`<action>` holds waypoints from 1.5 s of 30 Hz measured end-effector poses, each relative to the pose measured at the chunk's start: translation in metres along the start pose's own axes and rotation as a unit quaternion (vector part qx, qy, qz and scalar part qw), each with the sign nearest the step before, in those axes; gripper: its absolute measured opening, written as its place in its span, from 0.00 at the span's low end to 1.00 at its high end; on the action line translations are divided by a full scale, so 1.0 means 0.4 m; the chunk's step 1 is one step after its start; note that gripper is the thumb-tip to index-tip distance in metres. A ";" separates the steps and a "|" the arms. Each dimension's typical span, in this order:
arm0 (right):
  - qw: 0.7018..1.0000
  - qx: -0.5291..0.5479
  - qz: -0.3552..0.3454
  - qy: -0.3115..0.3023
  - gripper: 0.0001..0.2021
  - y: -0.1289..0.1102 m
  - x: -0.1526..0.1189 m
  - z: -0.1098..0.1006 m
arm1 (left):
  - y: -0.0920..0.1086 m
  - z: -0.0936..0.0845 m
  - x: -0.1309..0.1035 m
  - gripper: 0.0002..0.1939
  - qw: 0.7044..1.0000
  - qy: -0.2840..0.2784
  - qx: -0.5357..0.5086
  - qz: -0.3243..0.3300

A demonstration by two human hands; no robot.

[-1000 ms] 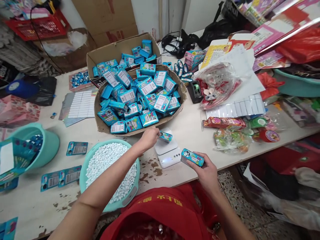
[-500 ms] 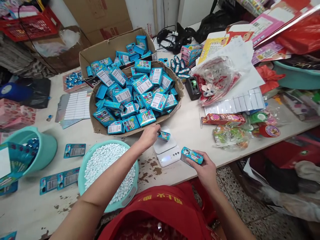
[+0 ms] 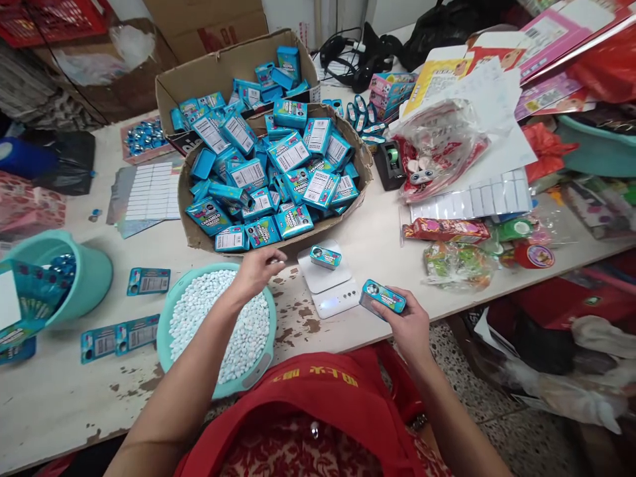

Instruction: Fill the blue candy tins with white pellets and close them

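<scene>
My right hand [image 3: 410, 321] grips a blue candy tin [image 3: 382, 298] with its printed lid side up and a round opening near one end. A second blue tin [image 3: 325, 257] rests on the plate of a small white digital scale [image 3: 325, 281]. My left hand [image 3: 259, 270] is over the far right rim of a turquoise basin [image 3: 167, 331], fingers curled together; what they hold, if anything, is too small to make out. White candy pieces [image 3: 218, 324] fill the basin.
Behind the scale, a cardboard box [image 3: 360, 199] holds many blue tins, with another box [image 3: 199, 73] behind. Blue cards [image 3: 148, 281] lie left of the basin, near a turquoise bucket [image 3: 94, 278]. At right are a tape dispenser [image 3: 390, 169] and bagged sweets [image 3: 460, 265].
My left hand has moved away from the tin on the scale, leftward to the basin's rim. That tin now stands free on the plate. My right hand still holds its tin.
</scene>
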State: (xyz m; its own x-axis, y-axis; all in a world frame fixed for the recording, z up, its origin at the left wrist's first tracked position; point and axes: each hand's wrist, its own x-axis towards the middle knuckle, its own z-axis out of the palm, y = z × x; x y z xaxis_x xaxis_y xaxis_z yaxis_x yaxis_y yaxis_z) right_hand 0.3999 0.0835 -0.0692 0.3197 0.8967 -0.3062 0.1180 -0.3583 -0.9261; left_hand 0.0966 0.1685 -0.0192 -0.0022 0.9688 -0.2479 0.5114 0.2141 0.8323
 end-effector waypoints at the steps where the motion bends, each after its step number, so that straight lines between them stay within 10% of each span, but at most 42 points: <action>1: 1.000 0.001 0.001 0.002 0.23 -0.001 0.000 -0.001 | -0.019 -0.022 -0.028 0.03 0.999 0.010 -0.034 -0.035; 7: 1.000 -0.001 0.008 0.008 0.24 -0.007 -0.003 0.001 | -0.117 -0.089 -0.171 0.17 0.957 0.075 -0.206 -0.191; 17: 1.000 -0.008 0.013 -0.007 0.25 -0.019 -0.016 0.012 | -0.176 -0.085 -0.225 0.17 0.963 0.122 -0.149 -0.191; 24: 0.999 -0.018 0.025 -0.023 0.25 -0.015 -0.018 0.026 | -0.023 0.057 -0.059 0.06 0.995 -0.044 0.082 -0.025; 32: 0.999 -0.004 0.034 -0.025 0.24 0.002 -0.008 0.019 | 0.060 0.176 0.099 0.13 0.937 -0.106 0.307 0.128; 38: 0.999 0.011 0.049 -0.012 0.25 0.017 0.004 0.008 | 0.053 0.124 0.077 0.10 0.967 -0.024 0.198 0.158; 45: 0.999 0.002 0.037 -0.005 0.25 0.031 0.005 -0.005 | -0.006 0.036 -0.025 0.07 0.986 0.008 0.166 0.033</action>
State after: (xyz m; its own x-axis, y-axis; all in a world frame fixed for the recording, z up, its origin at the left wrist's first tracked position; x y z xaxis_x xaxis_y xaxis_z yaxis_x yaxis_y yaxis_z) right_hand 0.4039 0.0801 -0.0810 0.3188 0.8698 -0.3766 0.0897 -0.4232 -0.9016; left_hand 0.1080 0.1567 -0.0258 0.0292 0.9816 -0.1888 0.7635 0.1000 0.6380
